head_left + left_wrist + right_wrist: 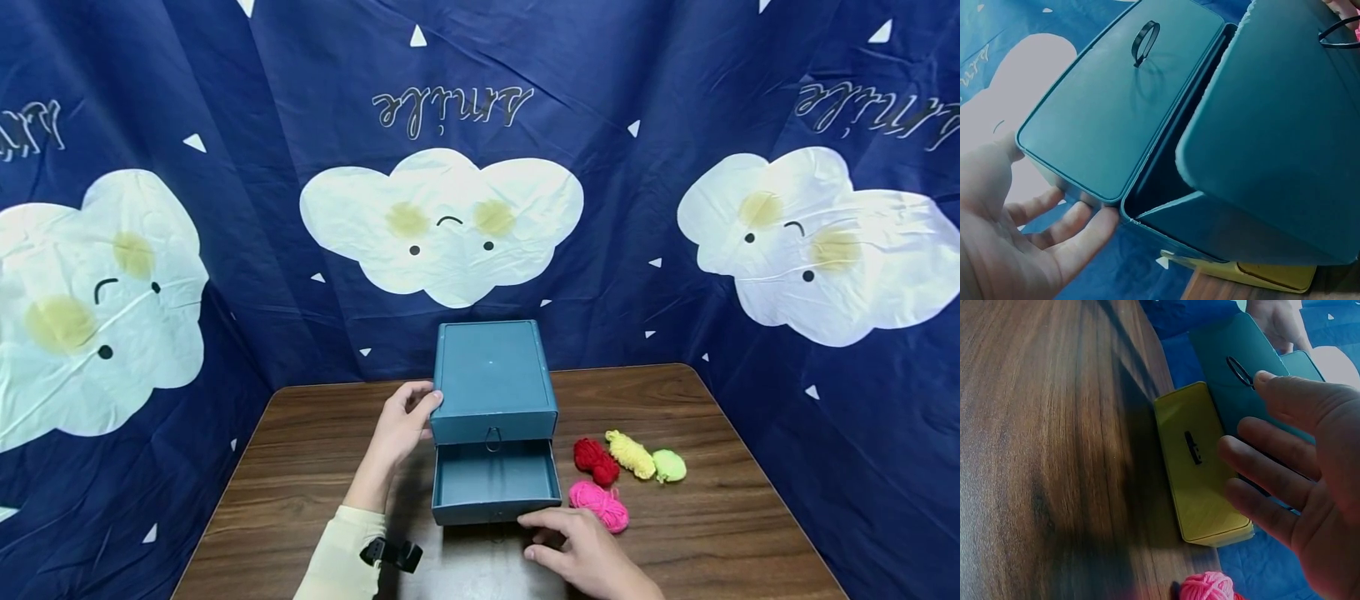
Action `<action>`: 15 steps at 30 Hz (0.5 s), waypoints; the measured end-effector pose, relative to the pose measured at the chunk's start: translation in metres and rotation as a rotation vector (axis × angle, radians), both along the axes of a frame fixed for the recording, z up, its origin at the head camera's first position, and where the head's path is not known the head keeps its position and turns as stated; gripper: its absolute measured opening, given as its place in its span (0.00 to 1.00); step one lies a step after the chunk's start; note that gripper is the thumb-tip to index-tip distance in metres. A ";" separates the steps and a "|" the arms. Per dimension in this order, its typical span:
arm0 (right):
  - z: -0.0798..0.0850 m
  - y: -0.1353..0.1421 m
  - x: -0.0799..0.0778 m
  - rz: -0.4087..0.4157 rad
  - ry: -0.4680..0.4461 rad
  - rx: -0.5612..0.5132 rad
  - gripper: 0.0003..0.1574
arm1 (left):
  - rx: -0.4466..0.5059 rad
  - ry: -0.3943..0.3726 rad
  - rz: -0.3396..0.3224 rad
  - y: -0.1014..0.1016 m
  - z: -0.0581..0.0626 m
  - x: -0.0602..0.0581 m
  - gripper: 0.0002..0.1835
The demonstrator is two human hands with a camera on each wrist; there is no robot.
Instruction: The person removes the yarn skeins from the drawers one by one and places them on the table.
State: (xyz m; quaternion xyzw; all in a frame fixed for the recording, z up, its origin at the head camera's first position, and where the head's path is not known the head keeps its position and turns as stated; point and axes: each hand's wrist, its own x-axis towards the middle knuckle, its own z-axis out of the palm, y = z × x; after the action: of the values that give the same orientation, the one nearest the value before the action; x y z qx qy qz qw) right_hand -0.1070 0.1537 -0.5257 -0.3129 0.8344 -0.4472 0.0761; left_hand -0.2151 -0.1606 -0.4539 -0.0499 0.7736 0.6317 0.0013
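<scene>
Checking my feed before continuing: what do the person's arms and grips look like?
The left sleeve is pale cream, with a black, blocky device at it. The left grip and right grip are gloveless, and no rings are visible. No right sleeve shows.

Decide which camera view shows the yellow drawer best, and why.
Right wrist view: nearly the whole front of the yellow drawer shows, with its black handle. The left wrist view shows only part; the head view, none.

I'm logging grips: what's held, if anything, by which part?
Nothing appears gripped: the left hand touches the left side of the cabinet; the right hand, by the drawer, seems empty.
</scene>
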 end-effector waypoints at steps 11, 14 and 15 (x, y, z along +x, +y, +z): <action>-0.005 -0.008 -0.002 0.055 0.022 -0.036 0.21 | 0.004 -0.002 -0.016 -0.001 0.001 0.001 0.28; -0.005 -0.010 -0.003 0.058 0.032 -0.033 0.21 | 0.004 -0.004 -0.012 0.000 0.000 0.000 0.27; -0.005 -0.011 -0.003 0.060 0.036 -0.033 0.21 | 0.005 -0.003 -0.010 0.000 0.000 0.000 0.27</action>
State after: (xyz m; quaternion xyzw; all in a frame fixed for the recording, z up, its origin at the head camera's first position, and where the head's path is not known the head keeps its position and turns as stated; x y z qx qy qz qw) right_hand -0.1097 0.1427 -0.5303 -0.3468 0.8185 -0.4528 0.0691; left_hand -0.2147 -0.1610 -0.4535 -0.0473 0.7721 0.6337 0.0058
